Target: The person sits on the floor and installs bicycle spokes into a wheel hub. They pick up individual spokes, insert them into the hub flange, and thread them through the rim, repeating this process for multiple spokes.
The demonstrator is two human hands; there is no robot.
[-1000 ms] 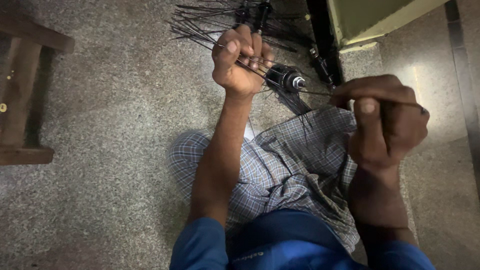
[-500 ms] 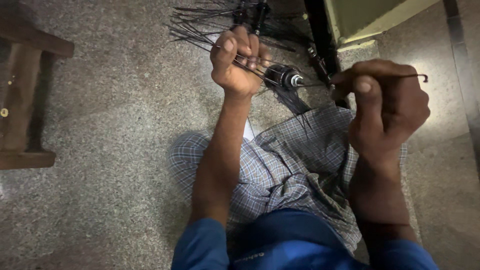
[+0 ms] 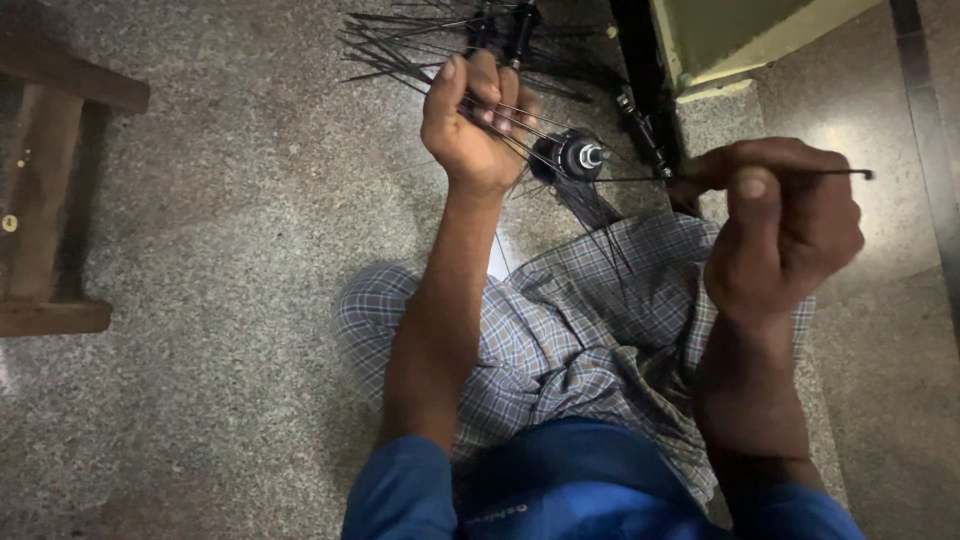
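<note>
Under me is a speckled grey stone floor (image 3: 230, 300), with a brown wooden stool (image 3: 50, 200) standing at the far left, well apart from the work. Moving right, my left hand (image 3: 470, 130) is clenched around a bundle of thin black spokes (image 3: 400, 50) that fan out up and to the left. Just beside that fist sits the black wheel hub (image 3: 578, 157), held above my lap in checked cloth (image 3: 580, 330), with many spokes already seated in its flange and hanging loose around it. Further right, my right hand (image 3: 775, 225) pinches a single spoke (image 3: 840, 174) between thumb and fingers, its bent end pointing right and its length running toward the hub. I judge the lacing partly done: a good number are in, this one is not yet seated, and no rim is attached.
</note>
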